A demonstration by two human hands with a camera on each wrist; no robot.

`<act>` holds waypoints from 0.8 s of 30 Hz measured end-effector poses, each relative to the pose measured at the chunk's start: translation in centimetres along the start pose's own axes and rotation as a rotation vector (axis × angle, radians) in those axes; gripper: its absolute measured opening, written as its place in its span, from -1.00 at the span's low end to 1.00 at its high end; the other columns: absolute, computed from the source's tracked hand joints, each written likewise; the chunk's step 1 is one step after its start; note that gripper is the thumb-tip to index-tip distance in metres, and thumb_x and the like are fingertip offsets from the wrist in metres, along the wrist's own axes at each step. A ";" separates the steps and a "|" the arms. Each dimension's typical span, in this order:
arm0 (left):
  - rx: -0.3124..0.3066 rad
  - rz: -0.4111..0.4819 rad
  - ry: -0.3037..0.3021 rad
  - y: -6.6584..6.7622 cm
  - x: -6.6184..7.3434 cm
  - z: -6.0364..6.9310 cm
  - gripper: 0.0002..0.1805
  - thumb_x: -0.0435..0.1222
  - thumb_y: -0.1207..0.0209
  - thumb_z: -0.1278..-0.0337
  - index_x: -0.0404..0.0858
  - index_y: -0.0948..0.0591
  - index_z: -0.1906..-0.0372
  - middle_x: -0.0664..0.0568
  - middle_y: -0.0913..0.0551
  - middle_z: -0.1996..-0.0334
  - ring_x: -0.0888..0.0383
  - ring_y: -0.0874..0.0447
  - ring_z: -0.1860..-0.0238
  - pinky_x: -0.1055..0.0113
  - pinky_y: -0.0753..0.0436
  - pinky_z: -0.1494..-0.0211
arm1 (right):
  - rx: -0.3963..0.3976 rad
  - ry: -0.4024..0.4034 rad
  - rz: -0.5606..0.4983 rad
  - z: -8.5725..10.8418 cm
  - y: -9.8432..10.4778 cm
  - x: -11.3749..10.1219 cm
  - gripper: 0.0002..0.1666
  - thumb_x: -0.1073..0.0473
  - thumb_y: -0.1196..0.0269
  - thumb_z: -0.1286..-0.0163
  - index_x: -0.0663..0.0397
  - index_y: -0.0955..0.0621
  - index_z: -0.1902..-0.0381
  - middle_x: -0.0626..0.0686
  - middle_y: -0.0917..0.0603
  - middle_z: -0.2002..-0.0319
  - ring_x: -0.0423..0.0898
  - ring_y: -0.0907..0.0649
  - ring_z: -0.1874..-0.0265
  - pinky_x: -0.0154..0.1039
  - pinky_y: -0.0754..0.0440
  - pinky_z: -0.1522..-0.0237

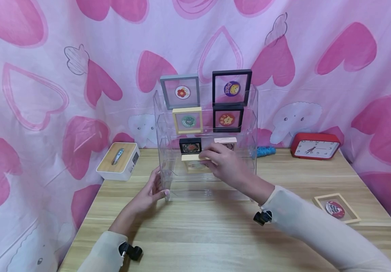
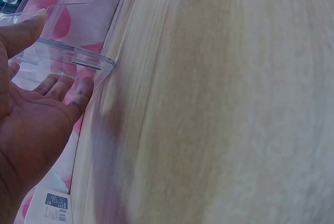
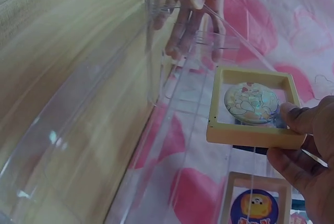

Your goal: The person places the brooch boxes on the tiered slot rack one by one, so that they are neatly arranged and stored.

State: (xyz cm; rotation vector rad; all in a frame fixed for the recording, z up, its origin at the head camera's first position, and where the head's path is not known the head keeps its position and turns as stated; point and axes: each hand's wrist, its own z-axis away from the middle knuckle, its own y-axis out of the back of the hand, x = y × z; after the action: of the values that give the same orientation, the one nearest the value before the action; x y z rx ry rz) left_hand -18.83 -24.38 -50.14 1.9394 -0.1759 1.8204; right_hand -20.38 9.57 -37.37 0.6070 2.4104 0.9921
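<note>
A clear tiered acrylic display stand stands on the wooden table. My left hand grips its lower left side, the thumb in front and the fingers behind the panel, as the left wrist view shows. In my right hand, a cream square frame with a round cartoon badge is pinched at one edge, over the stand's lower tiers. Just behind it sit a small black frame and a pale frame, the latter partly hidden by my hand.
Grey, black, cream and smaller black frames fill the upper tiers. A white box with a wooden top stands left. Rightward are blue string-like material, a red clock and a cream frame.
</note>
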 end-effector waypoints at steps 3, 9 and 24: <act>0.004 -0.002 0.010 0.0 0.1 0.0 0.07 -0.44 -0.24 -0.55 0.19 0.13 -0.82 -0.31 -0.05 -0.79 -0.39 0.02 -0.80 -0.34 -0.02 -0.81 | -0.001 -0.006 0.006 0.1 -0.6 0.0 -0.82 0.27 -0.56 -0.41 0.01 -0.85 0.06 0.01 -0.76 0.06 -0.10 -0.80 0.11 -0.23 -0.90 0.02; 0.005 -0.001 0.023 0.0 0.1 0.0 0.08 -0.46 -0.24 -0.55 0.21 0.13 -0.82 -0.31 -0.04 -0.79 -0.39 0.02 -0.80 -0.32 -0.03 -0.82 | 0.019 0.007 0.005 0.0 -1.3 -0.2 -0.82 0.28 -0.54 -0.42 0.04 -0.84 0.04 0.04 -0.76 0.06 -0.08 -0.81 0.11 -0.21 -0.90 0.04; 0.011 0.010 0.029 0.0 0.0 0.0 0.08 -0.44 -0.26 -0.54 0.23 0.11 -0.81 -0.28 -0.05 -0.80 -0.37 0.00 -0.80 -0.31 -0.04 -0.82 | -0.043 -0.058 -0.006 -0.2 -2.5 -0.5 -0.79 0.30 -0.52 -0.45 0.03 -0.85 0.00 0.06 -0.80 0.00 -0.01 -0.81 -0.01 -0.12 -0.89 -0.11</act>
State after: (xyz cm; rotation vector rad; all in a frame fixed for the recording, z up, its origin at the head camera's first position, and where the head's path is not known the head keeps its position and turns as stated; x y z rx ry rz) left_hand -18.85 -24.37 -50.16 1.9218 -0.1670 1.8579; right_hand -20.63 7.55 -38.92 0.6052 2.3326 1.0075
